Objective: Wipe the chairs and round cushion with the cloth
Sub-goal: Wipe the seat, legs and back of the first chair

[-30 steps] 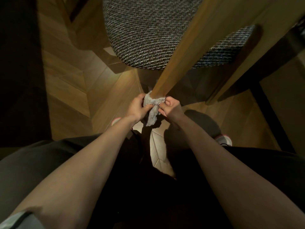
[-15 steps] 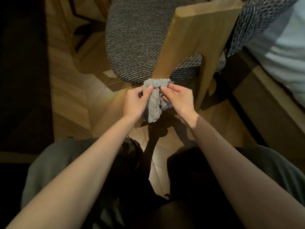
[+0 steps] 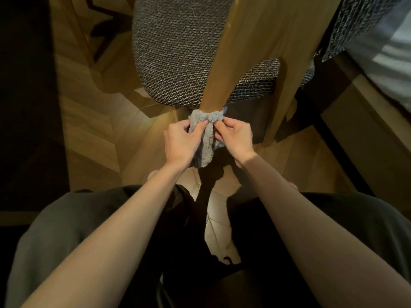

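Below the woven seat [image 3: 184, 56], both hands' fingers [image 3: 201, 126] pinch the grey cloth [image 3: 205, 130] wrapped around the wooden chair leg [image 3: 224, 70].

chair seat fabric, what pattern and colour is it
The chair seat is a dark grey and white woven tweed; head view, the only one.

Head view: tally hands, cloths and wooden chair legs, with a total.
Hands: 2 (left hand, right hand)
Cloth: 1
Wooden legs: 2 (wrapped leg, bare leg)
Total: 5
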Demonstrator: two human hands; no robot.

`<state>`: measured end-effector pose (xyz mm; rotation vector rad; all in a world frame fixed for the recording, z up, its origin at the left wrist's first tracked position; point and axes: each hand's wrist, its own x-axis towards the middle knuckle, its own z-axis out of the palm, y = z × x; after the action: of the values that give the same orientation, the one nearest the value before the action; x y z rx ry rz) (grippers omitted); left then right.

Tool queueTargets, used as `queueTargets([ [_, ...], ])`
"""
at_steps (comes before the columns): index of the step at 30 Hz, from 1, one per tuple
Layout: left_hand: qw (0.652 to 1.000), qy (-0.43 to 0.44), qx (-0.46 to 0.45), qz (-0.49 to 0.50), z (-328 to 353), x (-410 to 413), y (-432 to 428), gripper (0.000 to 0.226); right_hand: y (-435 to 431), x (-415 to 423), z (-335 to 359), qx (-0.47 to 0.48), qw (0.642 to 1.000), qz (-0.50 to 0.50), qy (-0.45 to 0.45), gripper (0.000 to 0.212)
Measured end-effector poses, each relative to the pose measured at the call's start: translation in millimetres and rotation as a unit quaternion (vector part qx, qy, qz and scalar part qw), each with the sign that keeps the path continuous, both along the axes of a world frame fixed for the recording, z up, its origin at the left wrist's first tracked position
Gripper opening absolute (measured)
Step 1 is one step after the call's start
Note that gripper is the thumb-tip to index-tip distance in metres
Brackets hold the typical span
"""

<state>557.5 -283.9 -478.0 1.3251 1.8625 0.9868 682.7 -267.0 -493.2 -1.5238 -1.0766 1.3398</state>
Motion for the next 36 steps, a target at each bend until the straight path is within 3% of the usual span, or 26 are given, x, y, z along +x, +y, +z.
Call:
queueTargets([
  [14,0.988,-0.019,-0.128,-0.081,-88,-33,10,0.004,17,-17,-94,-0.139,0.981,0.134,-0.017,0.025],
  [18,0.978,-0.029,-0.178,-0.109,-113,-40,14,0.024,24,-25,-111,-0.176,0.971,0.155,-0.054,0.018],
  [29,0.946,-0.037,-0.287,-0.149,-146,-53,24,0.034,25,-43,-140,-0.236,0.955,0.16,-0.078,0.034],
  [32,0.949,-0.024,-0.282,-0.137,-147,-51,22,0.031,24,-40,-134,-0.233,0.957,0.152,-0.085,0.027],
  [36,0.965,-0.035,-0.233,-0.112,-138,-45,17,0.022,19,-33,-116,-0.215,0.97,0.113,-0.029,0.028],
])
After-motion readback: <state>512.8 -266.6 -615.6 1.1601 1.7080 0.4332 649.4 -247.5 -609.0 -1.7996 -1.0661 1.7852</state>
